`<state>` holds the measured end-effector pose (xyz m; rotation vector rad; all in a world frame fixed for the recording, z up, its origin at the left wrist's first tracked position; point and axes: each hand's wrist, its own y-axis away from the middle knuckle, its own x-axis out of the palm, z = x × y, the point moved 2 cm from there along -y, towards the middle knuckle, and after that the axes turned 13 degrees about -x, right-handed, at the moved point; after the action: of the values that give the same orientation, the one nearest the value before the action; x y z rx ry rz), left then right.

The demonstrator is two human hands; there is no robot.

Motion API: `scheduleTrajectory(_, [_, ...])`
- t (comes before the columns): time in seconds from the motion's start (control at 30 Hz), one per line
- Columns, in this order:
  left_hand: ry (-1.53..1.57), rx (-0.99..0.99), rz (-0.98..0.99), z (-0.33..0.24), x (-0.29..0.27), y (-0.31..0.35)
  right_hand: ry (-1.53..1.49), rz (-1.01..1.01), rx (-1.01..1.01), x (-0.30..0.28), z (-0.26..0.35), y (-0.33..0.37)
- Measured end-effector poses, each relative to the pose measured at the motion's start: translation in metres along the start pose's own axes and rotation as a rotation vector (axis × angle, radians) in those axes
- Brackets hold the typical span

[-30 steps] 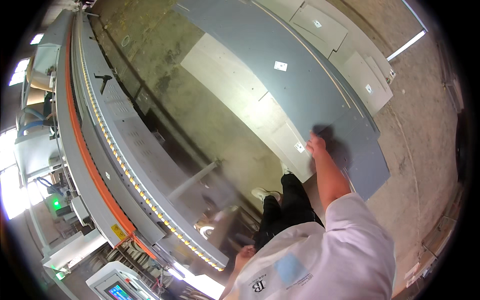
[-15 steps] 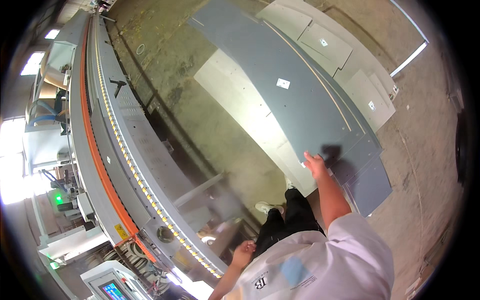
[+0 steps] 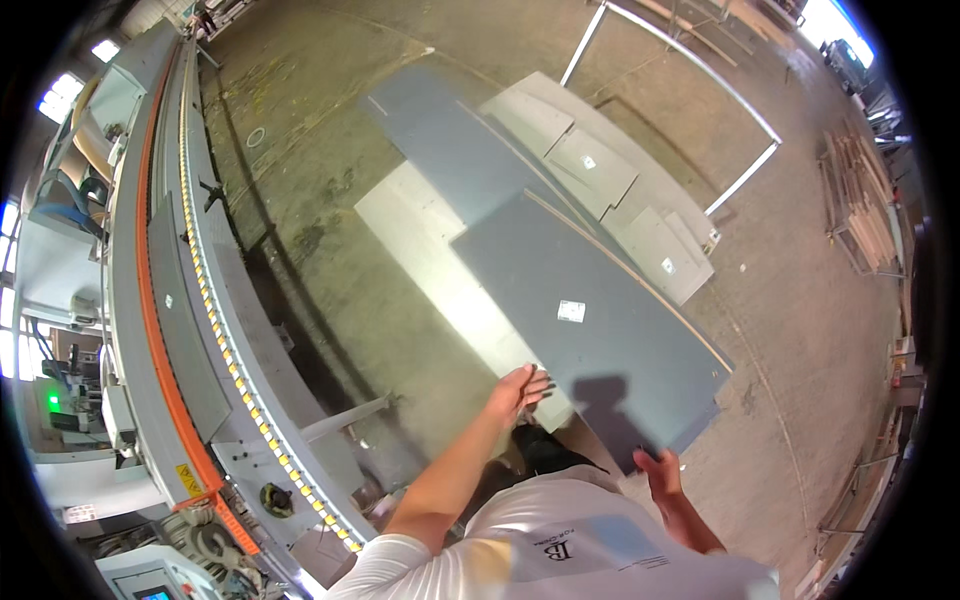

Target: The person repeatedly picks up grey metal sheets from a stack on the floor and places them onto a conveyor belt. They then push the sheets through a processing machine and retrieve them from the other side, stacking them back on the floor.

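Observation:
A long grey panel with a small white label lies at an angle over a stack, overlapping another grey panel beyond it. My right hand grips its near end, with the fingers at the edge. Beside its left long edge is my left hand, fingers apart and bent toward the board, nothing seen in them. Whether those fingertips touch the edge I cannot tell. Pale boards stick out from under the grey panels on the left. A shadow falls on the near part of the panel.
On the left runs a long machine with an orange rail and a row of yellow-and-white rollers. More pale labelled boards lie to the right of the stack. Beyond them is a white frame on the floor; stacked timber stands far right.
The upper grey panel has slid toward me, baring the grey panel beneath at the far end. My left hand rose from my waist to its left edge; my right hand moved to its near end.

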<state>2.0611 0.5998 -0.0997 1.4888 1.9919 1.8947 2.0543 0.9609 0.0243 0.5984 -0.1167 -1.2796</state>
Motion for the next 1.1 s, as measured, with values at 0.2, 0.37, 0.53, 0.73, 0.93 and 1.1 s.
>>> scheduleTrajectory(0.2, [0.637, -0.091, 0.245, 0.024, 0.015, -0.066, 0.075, -0.052, -0.193, -0.065, 0.000, 0.090])
scheduleTrajectory(0.37, [0.726, 0.070, 0.184, 0.044, 0.004, -0.044, -0.198, -0.005, -0.124, -0.089, -0.018, 0.089])
scheduleTrajectory(0.53, [0.738, 0.138, 0.052, 0.051, -0.007, 0.085, -0.194, 0.033, 0.217, -0.096, -0.029, 0.043])
scheduleTrajectory(0.73, [0.710, 0.452, 0.233, 0.113, -0.073, 0.194, -0.531, -0.015, 0.076, 0.023, -0.037, -0.078])
scheduleTrajectory(0.93, [0.832, 0.593, 0.218, 0.199, -0.098, 0.327, -0.149, 0.204, -0.070, 0.174, 0.040, -0.083])
scheduleTrajectory(1.1, [1.067, 0.720, -0.077, 0.318, -0.132, 0.353, 0.350, 0.417, -0.339, 0.304, 0.078, -0.040])
